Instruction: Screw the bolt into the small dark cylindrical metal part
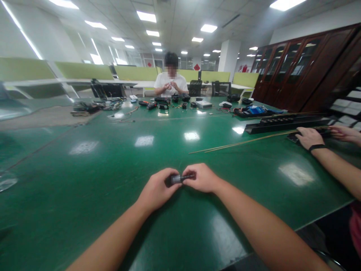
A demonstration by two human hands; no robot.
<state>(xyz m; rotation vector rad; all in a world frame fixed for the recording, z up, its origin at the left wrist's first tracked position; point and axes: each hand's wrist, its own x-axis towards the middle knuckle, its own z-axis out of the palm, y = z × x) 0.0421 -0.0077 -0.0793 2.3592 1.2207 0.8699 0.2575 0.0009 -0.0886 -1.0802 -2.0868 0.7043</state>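
Just above the green table (118, 210), my left hand (158, 190) is closed around a small dark cylinder (176, 179) with a shiny grey section. Its far left end disappears inside my fingers. From the right, my right hand (201, 177) pinches a thin dark ridged rod (188, 177) between thumb and fingers. Rod and cylinder lie in line, nearly end to end; whether they are joined I cannot tell. The fingertips of both hands almost touch.
At right, a co-worker's hands (308, 138) rest by long thin brass-coloured rods (239, 143) and a black channel (270, 126). Across the table sits another person (170, 83) behind scattered tools, a drill (151, 105) and a blue item (256, 110). Brown cardboard (60, 117) lies at far left.
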